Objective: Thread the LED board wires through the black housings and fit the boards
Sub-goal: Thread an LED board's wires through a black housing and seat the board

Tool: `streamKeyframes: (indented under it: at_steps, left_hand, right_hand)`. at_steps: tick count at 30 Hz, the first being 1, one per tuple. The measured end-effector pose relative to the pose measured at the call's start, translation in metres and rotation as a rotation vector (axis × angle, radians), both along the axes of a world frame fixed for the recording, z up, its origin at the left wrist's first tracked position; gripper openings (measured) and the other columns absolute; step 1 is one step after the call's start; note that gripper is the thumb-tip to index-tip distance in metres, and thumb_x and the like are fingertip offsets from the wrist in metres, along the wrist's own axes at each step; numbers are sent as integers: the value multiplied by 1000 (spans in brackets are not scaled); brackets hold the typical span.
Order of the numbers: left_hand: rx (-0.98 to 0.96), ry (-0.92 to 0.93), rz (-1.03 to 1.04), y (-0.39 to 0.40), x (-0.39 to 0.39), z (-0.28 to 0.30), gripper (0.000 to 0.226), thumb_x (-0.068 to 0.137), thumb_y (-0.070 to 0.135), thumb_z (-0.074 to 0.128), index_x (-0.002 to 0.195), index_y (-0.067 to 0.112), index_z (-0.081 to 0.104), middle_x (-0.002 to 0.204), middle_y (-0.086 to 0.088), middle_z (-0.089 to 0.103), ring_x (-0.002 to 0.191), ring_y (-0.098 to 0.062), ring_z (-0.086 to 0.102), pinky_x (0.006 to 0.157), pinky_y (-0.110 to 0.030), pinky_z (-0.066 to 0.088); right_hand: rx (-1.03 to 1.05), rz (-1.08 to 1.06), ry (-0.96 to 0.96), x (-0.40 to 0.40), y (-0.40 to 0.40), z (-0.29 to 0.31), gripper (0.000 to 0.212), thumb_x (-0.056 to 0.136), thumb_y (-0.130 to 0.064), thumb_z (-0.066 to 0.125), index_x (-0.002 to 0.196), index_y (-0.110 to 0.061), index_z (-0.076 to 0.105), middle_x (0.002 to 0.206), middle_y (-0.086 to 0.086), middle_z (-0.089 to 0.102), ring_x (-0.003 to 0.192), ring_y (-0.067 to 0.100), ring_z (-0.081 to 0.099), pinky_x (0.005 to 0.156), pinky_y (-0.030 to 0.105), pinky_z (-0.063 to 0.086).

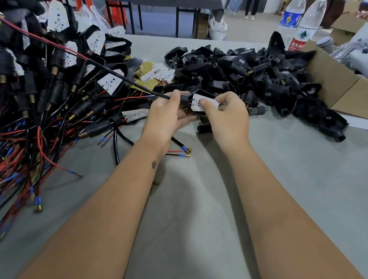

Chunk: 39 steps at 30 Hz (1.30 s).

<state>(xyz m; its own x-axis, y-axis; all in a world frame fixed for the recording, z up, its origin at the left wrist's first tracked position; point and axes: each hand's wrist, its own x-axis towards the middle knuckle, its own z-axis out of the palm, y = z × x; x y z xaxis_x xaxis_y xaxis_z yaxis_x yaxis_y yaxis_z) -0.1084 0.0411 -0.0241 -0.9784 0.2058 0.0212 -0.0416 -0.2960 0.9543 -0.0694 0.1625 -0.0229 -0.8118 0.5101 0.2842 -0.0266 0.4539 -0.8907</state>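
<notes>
White LED board [204,103]: held at centre of the grey work table [294,166], between both hands, tilted face up, red lead visible at its left end. Right hand [227,118]: fingers curled, thumb pressing on the board's near edge, pinching it. Black housing [184,98]: just left of the board, touching it, gripped by left hand [167,115] with thumb on top and fingers curled beneath. Black sheathed cable [122,77]: runs from the housing up and left, turning red toward the far left edge. Finished assemblies with red and black wires [31,114]: heaped left of the hands. Loose LED boards [158,74]: beyond the left hand. Pile of empty black housings [256,79]: beyond and right of the hands. Cardboard box [339,83]: far right. Two plastic water bottles [302,24]: behind the housing pile.
</notes>
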Motion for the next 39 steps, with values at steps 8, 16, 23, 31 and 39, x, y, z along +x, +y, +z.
streamKeyframes:
  at_steps: [8, 16, 23, 31, 39]
  left_hand:
    - [-89, -24, 78, -2, -2, 5, 40, 106, 36, 36, 87, 15, 65, 81, -6, 73, 65, -16, 67, 50, -24, 51]
    - [-313, 45, 187, -7, -2, 6, 42, 104, 32, 34, 76, 21, 63, 95, -8, 64, 103, -32, 62, 95, -48, 50]
    - [-560, 290, -100, -6, 13, 14, 41, 104, 27, 38, 77, 14, 66, 80, 5, 65, 78, -10, 58, 82, -30, 42]
    - [-666, 313, -222, -5, 17, 7, 39, 97, 33, 43, 76, 2, 55, 66, 0, 46, 61, -10, 43, 61, -29, 35]
    - [-412, 19, 77, -9, -3, 8, 35, 99, 28, 36, 84, 12, 63, 67, -4, 67, 53, -17, 60, 52, -29, 48]
  right_hand:
    - [26, 165, -8, 7, 2, 11, 14, 81, -28, 74, 85, -18, 66, 79, -4, 65, 70, 7, 58, 64, 27, 47]
    - [-54, 377, -60, 9, 0, 10, 39, 82, -41, 73, 66, -13, 53, 50, -4, 49, 39, 11, 46, 42, 26, 37]
    - [-298, 322, 12, 3, -7, 10, 38, 100, -38, 47, 82, -16, 72, 70, -3, 66, 67, 8, 59, 70, 29, 48]
    - [-202, 268, 25, -1, -10, 7, 28, 97, -16, 52, 72, -18, 65, 71, 0, 62, 76, 18, 56, 77, 42, 49]
    - [-92, 471, -115, 3, -10, 5, 29, 99, -13, 51, 71, -13, 58, 59, 0, 59, 54, 11, 50, 56, 26, 42]
